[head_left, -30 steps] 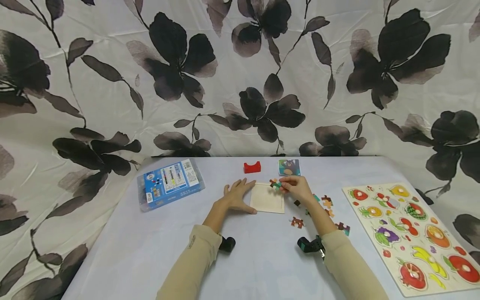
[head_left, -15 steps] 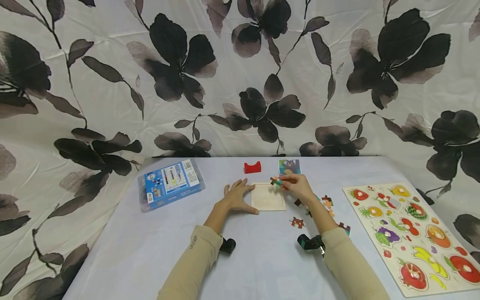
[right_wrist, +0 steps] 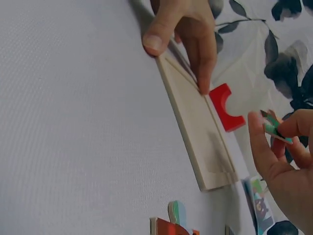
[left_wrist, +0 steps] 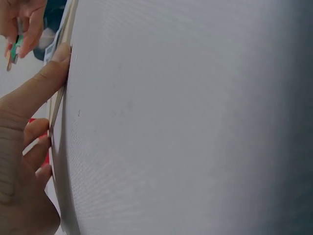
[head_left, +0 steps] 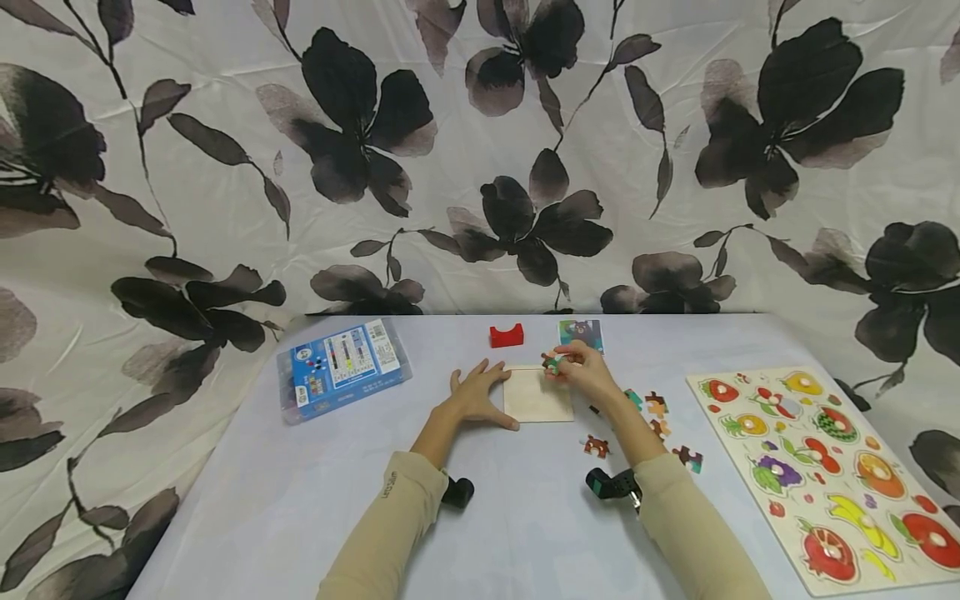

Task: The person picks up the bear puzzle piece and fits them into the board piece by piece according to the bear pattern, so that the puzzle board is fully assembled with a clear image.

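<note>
My right hand pinches a brown-and-green jigsaw piece between thumb and fingers, above the far right part of a shallow wooden puzzle tray. In the right wrist view the piece is held tilted, clear of the tray. My left hand rests spread at the tray's left side. Its thumb touches the near left corner and a fingertip touches the left rim. Bare wood shows inside the tray. Several loose jigsaw pieces lie to its right, some partly hidden by my right forearm.
Behind the tray stand a red arched block and a picture card with a bear. A blue-labelled plastic case lies at the left. On the right is a large fruit puzzle board. Floral cloth hangs behind the table.
My right hand has turned slightly, its wrist shifting a little left, with the jigsaw piece still pinched. My left hand and the tray have stayed almost in place.
</note>
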Demonstrator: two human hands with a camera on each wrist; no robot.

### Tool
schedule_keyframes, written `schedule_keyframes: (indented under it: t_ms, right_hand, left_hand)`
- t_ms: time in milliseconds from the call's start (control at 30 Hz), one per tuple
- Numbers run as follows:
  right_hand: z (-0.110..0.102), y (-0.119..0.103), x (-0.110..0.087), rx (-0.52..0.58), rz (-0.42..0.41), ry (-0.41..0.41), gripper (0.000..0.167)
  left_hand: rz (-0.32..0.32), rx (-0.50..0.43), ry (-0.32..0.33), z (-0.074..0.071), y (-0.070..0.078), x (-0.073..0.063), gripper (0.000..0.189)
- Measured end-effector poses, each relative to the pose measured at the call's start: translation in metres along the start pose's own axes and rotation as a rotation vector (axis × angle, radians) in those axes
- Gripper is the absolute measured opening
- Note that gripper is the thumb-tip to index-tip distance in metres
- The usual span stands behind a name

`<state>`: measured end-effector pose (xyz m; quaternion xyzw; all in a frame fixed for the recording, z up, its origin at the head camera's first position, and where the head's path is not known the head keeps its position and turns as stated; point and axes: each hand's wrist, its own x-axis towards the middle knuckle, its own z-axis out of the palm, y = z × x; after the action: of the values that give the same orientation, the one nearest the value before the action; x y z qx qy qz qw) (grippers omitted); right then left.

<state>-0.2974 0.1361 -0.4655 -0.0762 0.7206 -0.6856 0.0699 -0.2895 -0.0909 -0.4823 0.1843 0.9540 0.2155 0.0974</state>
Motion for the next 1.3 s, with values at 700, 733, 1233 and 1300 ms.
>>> schedule_keyframes:
  t_ms: [700, 733, 1233, 1300]
  right_hand:
    - [0.041, -0.004, 0.021, -0.756, -0.184, -0.301, 0.035]
    - [0.041, -0.003, 0.019, -0.766, -0.187, -0.270, 0.038]
    - [0.029, 0.026, 0.022, -0.810, -0.303, -0.296, 0.020]
    - [0.025, 0.030, 0.024, -0.806, -0.314, -0.328, 0.021]
  left_hand:
    - [0.008, -0.034, 0.009, 0.001, 0.000, -0.001, 0.096]
    - [0.009, -0.031, 0.009, 0.001, 0.000, -0.001, 0.096]
    - [0.003, -0.055, 0.017, 0.002, -0.001, -0.002, 0.095]
    - [-0.006, -0.054, 0.011, 0.002, -0.001, -0.002, 0.096]
